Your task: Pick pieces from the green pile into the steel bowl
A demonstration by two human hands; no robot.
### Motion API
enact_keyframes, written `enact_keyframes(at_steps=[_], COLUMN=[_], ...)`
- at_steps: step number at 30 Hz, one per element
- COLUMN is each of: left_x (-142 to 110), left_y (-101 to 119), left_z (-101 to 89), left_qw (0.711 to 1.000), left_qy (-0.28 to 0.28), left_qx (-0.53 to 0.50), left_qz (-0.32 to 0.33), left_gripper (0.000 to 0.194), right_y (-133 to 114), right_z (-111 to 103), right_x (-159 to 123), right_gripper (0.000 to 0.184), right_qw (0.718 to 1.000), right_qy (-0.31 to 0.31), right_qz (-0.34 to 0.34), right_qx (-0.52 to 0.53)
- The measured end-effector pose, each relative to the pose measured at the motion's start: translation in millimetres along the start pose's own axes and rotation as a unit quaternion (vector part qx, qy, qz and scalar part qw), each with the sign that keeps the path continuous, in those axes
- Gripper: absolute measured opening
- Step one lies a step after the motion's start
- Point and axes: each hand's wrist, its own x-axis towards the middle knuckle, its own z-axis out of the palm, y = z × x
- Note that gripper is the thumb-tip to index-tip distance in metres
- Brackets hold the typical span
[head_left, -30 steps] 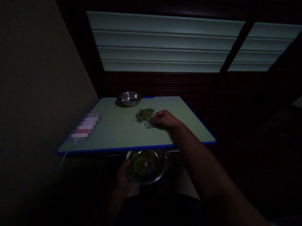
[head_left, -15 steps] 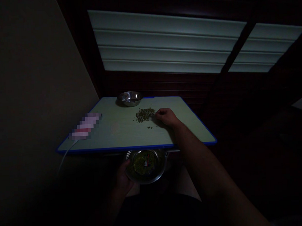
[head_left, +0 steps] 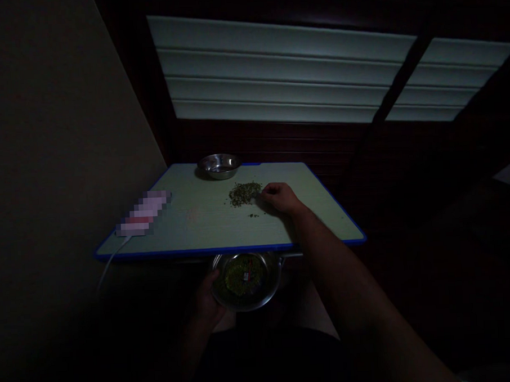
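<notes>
My left hand (head_left: 209, 301) grips the left rim of a metal bowl (head_left: 274, 288), held below the table's front edge above my lap. Inside that bowl lies a heap of small green grains (head_left: 237, 279), with a little red and white label showing among them. On the table, a loose pile of small greenish-brown grains (head_left: 241, 194) is spread out. My right hand (head_left: 279, 196) is at the pile's right side, its fingers closed in a pinch at table height. Whatever sits between those fingertips is too small and dark to make out.
The pale table (head_left: 214, 232) has a blue edge. Near its back stands a second metal bowl (head_left: 220, 171). A blurred-out pinkish object (head_left: 144, 213) with a white cable (head_left: 110, 263) lies at the left. A wall and dark slatted doors (head_left: 277, 122) border the table.
My right hand's fingertips have shifted very slightly left toward the pile. The left hand and its bowl have stayed in place.
</notes>
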Motion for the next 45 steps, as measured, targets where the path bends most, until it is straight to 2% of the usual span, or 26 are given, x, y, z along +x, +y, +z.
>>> enact_keyframes(at_steps=[3, 8, 15, 19, 27, 32, 38, 40, 43, 45], left_x=[1.1, -0.4, -3.3, -2.8, 2.5, 3.1, 1.6, 1.4, 1.2, 0.7], left_y=[-0.5, 0.7, 2.6, 1.8, -1.3, -0.4, 0.5, 0.2, -0.3, -0.2], left_z=[-0.9, 0.7, 3.4, 2.2, -2.5, -3.6, -2.2, -1.4, -0.4, 0.1], left_qw=[1.000, 1.000, 1.000, 1.000, 1.000, 1.000, 1.000, 1.000, 1.000, 1.000], left_qy=[-0.004, -0.008, 0.007, -0.008, -0.010, -0.012, -0.011, -0.012, -0.007, -0.008], left_qx=[0.003, -0.001, 0.000, -0.005, 0.003, 0.002, 0.005, 0.006, 0.007, 0.009], left_qz=[0.001, 0.004, -0.014, -0.006, 0.002, -0.007, -0.011, -0.011, -0.004, -0.004], left_gripper=[0.023, 0.024, 0.020, 0.022, 0.022, 0.021, 0.023, 0.024, 0.023, 0.023], right_y=[-1.9, -3.1, -2.0, -5.0, -15.5, -12.9, -13.9, -14.0, -11.8, -9.6], right_z=[-0.8, -1.5, -2.5, -2.8, -2.1, -2.2, -2.7, -2.5, -2.0, -1.5], right_x=[-0.4, -0.3, 0.4, -1.3, -8.3, -7.6, -8.5, -7.7, -5.0, -3.5], right_gripper=[0.016, 0.015, 0.009, 0.010, 0.011, 0.014, 0.015, 0.014, 0.010, 0.009], right_qw=[1.000, 1.000, 0.999, 0.999, 0.994, 0.995, 0.990, 0.992, 0.998, 0.999], right_qy=[0.003, 0.004, 0.002, 0.003, -0.044, -0.045, -0.095, -0.074, -0.010, 0.005], right_qz=[0.014, -0.003, 0.034, 0.042, 0.083, 0.073, 0.074, 0.077, 0.057, 0.046], right_qx=[-0.001, -0.002, 0.001, 0.008, 0.056, 0.055, 0.068, 0.063, 0.036, 0.023])
